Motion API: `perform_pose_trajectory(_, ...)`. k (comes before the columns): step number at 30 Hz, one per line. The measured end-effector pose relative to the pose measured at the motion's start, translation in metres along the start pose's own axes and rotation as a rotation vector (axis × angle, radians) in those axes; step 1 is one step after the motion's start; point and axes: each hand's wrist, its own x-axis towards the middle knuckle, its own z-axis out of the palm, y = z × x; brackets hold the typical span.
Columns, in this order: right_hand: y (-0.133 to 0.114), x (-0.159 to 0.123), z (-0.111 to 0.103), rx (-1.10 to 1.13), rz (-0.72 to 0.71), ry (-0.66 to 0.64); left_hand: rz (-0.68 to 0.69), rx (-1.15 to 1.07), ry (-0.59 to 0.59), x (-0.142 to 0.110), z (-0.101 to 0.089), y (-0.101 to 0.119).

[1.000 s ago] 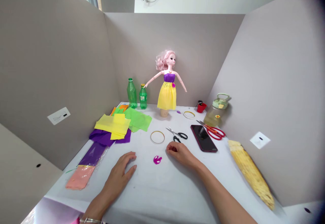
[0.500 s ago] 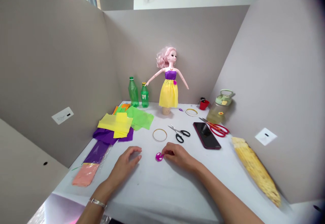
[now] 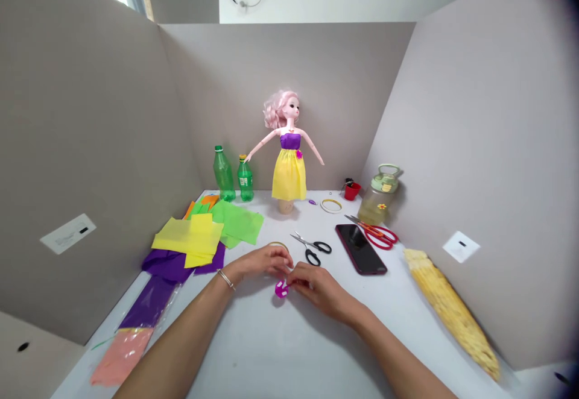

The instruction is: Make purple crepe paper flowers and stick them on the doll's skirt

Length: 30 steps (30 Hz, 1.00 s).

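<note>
A small magenta flower-shaped piece (image 3: 281, 289) with white patches is pinched at its right edge by my right hand (image 3: 319, 287). It is tilted, with a faint shadow on the white tabletop under it. Just above and left of the piece is my left hand (image 3: 269, 260), palm down, its fingers loosely bent and seemingly holding nothing; its thumb is hidden. Behind that hand a thin gold ring (image 3: 279, 244) is mostly covered. Small scissors with black handles (image 3: 311, 248) lie just beyond my right hand.
At the back stands a doll (image 3: 289, 173) in a purple and yellow dress, beside green bottles (image 3: 223, 175). Coloured fabric sheets (image 3: 187, 239) and a plastic packet (image 3: 136, 333) lie left. A phone (image 3: 360, 248), red scissors (image 3: 380, 235), a jug (image 3: 379, 200) and a long yellow piece (image 3: 450, 308) are right.
My left hand has moved right, from beside the gold ring to close by my right hand, now covering much of the ring. The magenta piece has tilted up. The view has shifted slightly.
</note>
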Motion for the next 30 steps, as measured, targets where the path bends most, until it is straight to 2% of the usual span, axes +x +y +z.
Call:
perform_pose_trajectory(2, -0.002, -0.001, -0.002, 0.008, -0.001, 0.008, -0.016, -0.013, -0.028, -0.003, 0.001, -0.005)
perform_pose_trajectory(8, 0.005, -0.002, 0.000, -0.044, 0.013, 0.046, 0.028, -0.060, -0.007, -0.021, 0.002, -0.013)
perform_pose_trajectory(12, 0.010, -0.002, 0.003, -0.038, 0.024, 0.057, 0.019, -0.061, -0.016, -0.015, 0.000, -0.018)
perform_pose_trajectory(17, 0.016, 0.000, 0.004, -0.091, 0.037, 0.132, 0.044, -0.045, 0.035, -0.006, 0.004, -0.026)
perform_pose_trajectory(22, 0.019, -0.001, 0.005, -0.234, 0.016, 0.103, 0.024, -0.063, 0.131, -0.006, 0.011, -0.025)
perform_pose_trajectory(30, 0.021, -0.003, 0.007, -0.235, -0.015, 0.106, 0.042, -0.227, 0.147, 0.000, 0.015, -0.032)
